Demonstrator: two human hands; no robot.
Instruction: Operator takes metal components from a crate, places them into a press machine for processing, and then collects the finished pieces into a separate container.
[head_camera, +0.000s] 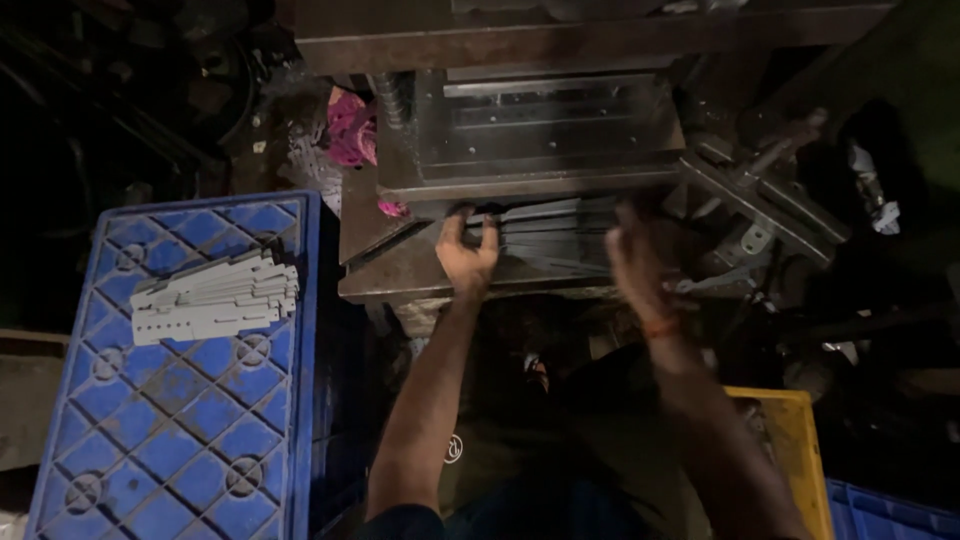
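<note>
A stack of flat grey metal strips (555, 235) lies on the bed of a dark press machine (540, 130), under its upper die. My left hand (466, 255) grips the left end of the stack, fingers curled over it. At the right end of the stack is my right hand (632, 262), blurred, with an orange band at the wrist; its fingers touch or hover at the strips, and I cannot tell whether it holds them.
A blue plastic crate (180, 430), upturned, stands at the left with a pile of grey punched strips (215, 295) on it. A yellow crate (800, 440) and a blue crate (880, 515) sit at the lower right. A pink rag (350, 130) lies behind the press.
</note>
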